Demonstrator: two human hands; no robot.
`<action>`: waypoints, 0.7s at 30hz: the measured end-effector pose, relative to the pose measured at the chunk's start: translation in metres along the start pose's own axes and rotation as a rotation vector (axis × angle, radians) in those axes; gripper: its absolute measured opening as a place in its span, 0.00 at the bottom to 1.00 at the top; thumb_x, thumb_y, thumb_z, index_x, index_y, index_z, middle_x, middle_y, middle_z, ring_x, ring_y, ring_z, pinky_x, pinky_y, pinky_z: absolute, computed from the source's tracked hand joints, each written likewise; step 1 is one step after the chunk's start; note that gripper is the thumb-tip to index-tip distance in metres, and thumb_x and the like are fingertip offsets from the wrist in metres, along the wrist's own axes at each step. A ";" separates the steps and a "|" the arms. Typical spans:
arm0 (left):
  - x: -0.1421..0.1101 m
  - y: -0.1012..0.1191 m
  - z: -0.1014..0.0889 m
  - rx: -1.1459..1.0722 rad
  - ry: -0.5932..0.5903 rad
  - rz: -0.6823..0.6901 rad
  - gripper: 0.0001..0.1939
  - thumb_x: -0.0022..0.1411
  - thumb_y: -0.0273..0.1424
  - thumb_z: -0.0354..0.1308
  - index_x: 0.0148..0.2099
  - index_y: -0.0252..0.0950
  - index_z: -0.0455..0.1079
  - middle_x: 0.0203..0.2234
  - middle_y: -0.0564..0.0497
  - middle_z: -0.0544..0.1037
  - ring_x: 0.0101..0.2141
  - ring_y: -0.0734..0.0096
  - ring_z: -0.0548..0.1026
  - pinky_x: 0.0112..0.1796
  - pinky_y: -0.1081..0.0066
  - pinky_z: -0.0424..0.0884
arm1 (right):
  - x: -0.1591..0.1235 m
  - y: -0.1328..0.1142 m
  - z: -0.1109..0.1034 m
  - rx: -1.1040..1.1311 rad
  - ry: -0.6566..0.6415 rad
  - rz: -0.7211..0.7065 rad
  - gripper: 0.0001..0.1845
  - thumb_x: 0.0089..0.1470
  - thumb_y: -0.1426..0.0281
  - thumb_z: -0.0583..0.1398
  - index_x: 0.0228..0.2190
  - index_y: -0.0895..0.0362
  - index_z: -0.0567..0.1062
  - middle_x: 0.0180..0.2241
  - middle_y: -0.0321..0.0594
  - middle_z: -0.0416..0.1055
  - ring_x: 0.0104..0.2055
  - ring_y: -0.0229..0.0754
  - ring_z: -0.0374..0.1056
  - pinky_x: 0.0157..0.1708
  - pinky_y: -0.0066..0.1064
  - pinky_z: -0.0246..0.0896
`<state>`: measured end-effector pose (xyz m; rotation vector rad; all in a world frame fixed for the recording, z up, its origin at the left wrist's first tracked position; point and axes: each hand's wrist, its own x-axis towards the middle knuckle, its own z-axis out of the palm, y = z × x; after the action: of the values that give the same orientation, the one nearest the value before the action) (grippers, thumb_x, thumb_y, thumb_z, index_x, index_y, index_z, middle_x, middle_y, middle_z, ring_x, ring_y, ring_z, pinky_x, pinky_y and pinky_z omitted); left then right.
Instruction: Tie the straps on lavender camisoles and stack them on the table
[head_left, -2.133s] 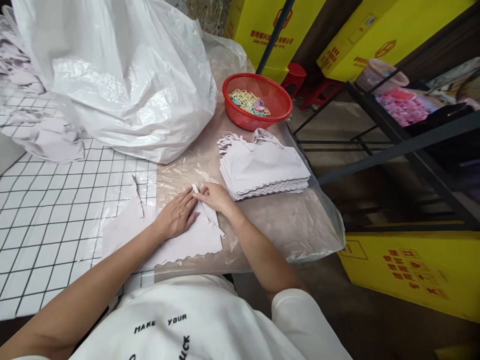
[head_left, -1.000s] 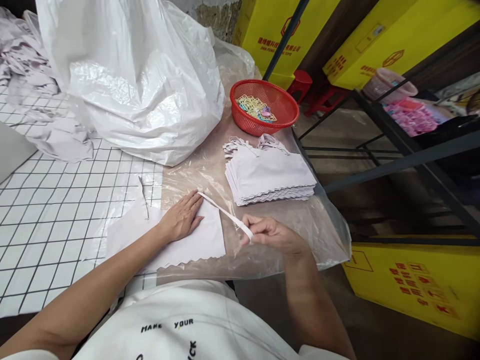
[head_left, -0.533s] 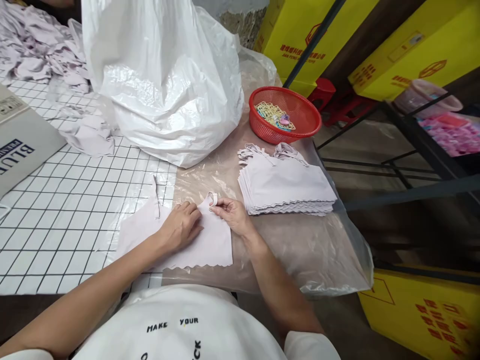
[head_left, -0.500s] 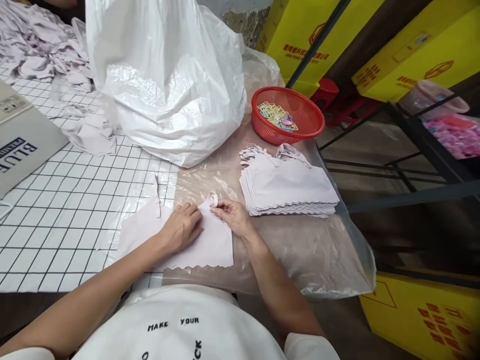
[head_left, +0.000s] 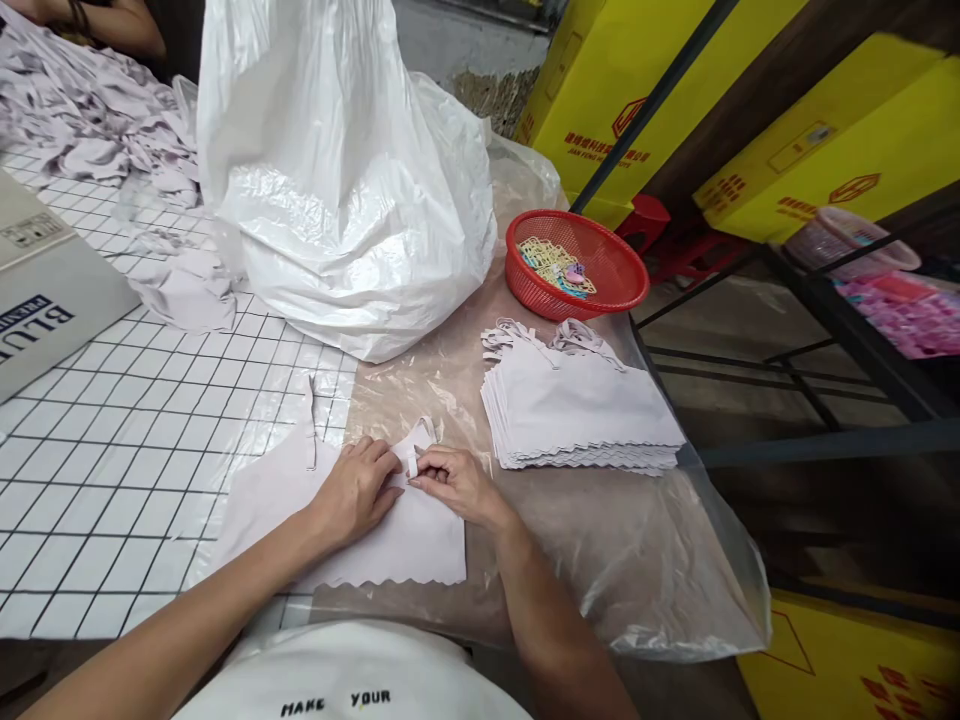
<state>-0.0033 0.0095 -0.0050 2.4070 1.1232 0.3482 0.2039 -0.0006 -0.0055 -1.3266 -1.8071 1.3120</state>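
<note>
A pale lilac camisole top [head_left: 420, 545] with a scalloped hem lies spread in front of me, one thin strap [head_left: 310, 425] stretched out on its left side. My left hand [head_left: 358, 488] rests on the cloth near the middle, thumb apart from the bent fingers, pressing it down. With thumb and fingers pinched, my right hand [head_left: 457, 485] holds the other shoulder strap [head_left: 412, 461] just above the top's right side. To the right sits a neat stack of matching tops [head_left: 592, 400], their straps bunched at the upper edge.
A large white plastic bag [head_left: 360, 220] stands behind the work. A red basket [head_left: 577, 265] holds small plastic pieces. Loose lilac garments [head_left: 112, 130] pile up at the far left, near another person's arm [head_left: 124, 28]. A cardboard box [head_left: 52, 290] is at left; a dark metal frame [head_left: 862, 340] at right.
My right hand has drawn the strap down and slightly left, from the top's upper corner toward my left hand. The whole view has shifted, so the table sits lower.
</note>
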 end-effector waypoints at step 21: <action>-0.011 -0.001 0.003 -0.153 0.035 -0.131 0.08 0.64 0.30 0.55 0.36 0.37 0.74 0.29 0.48 0.75 0.36 0.62 0.69 0.41 0.60 0.61 | 0.001 0.002 0.007 0.060 0.160 0.105 0.11 0.53 0.61 0.62 0.32 0.56 0.77 0.25 0.35 0.68 0.23 0.35 0.57 0.25 0.28 0.54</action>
<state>-0.0098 0.0001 -0.0082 2.1902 1.2166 0.4180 0.1984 -0.0029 -0.0106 -1.4669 -1.5971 1.2654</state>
